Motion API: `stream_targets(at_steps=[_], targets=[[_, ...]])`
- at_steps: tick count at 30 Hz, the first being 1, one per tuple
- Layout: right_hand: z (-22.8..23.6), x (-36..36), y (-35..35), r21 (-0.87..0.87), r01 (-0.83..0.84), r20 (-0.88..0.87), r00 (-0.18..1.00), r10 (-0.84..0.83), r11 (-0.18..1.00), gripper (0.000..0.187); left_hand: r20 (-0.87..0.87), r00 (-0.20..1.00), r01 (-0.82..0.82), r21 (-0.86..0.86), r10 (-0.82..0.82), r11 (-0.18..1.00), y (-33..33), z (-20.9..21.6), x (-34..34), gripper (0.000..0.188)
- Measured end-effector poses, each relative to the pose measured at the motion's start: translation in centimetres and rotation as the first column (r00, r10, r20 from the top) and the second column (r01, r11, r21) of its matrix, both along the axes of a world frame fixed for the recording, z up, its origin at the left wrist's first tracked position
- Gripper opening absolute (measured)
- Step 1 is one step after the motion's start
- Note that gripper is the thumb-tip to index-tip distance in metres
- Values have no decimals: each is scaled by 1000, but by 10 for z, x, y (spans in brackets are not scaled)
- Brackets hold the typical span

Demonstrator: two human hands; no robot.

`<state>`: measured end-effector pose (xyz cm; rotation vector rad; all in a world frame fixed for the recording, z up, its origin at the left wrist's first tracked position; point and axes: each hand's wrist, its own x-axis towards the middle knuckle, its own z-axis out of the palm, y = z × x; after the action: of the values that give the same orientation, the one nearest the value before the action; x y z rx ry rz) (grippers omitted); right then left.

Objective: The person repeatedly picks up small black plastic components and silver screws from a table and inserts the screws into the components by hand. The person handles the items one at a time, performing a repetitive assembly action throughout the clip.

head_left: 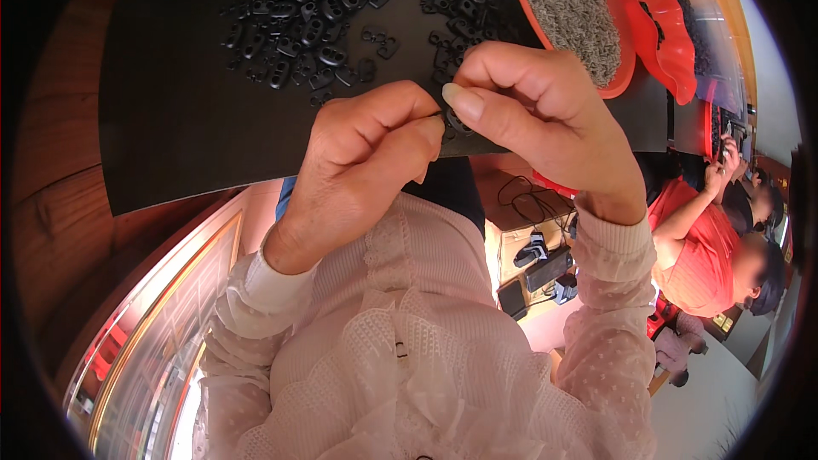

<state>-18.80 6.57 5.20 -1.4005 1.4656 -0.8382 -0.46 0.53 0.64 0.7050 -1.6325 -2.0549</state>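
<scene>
Over the near edge of the black mat [170, 136], my two hands meet with their fingertips almost touching. My left hand [366, 153] is closed in a pinch, and a thin bit of a small black plastic piece [440, 116] shows at its thumb and forefinger. My right hand [537, 111] is also closed, thumb against curled fingers; whatever it grips is hidden. Just below the right thumb a black cord lock [457, 124] is partly visible; I cannot tell which hand supports it. Beyond the hands lies a loose heap of black two-hole cord locks [328, 8].
An orange-red bowl [629, 51] full of small metal springs stands beside my right hand. Right of it is a red wavy-rimmed dish [669, 34]. Black adapters and cables [545, 268] lie on a box below the table. A person in red [694, 243] works at the right.
</scene>
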Motion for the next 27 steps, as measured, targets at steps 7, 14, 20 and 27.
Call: stream_targets(at_steps=[7, 14, 20, 27], targets=[[-3, 1, 2, -43, -14, -11, 1000, 14, 999, 30, -40, 999, 6, 14, -5, 1000, 1, -2, 2, 13], [-8, 0, 2, -67, -5, 41, 999, 8, 998, 32, -105, 994, 26, 83, -17, 996, -1, -1, 3, 15], [-12, 3, 0, -163, -22, -21, 1000, 19, 986, 31, -121, 992, 40, 120, -25, 992, -3, -2, 4, 15], [-12, 3, -1, -165, -57, -69, 997, 46, 985, 29, -96, 994, 61, 135, -49, 989, -5, 0, 4, 17]])
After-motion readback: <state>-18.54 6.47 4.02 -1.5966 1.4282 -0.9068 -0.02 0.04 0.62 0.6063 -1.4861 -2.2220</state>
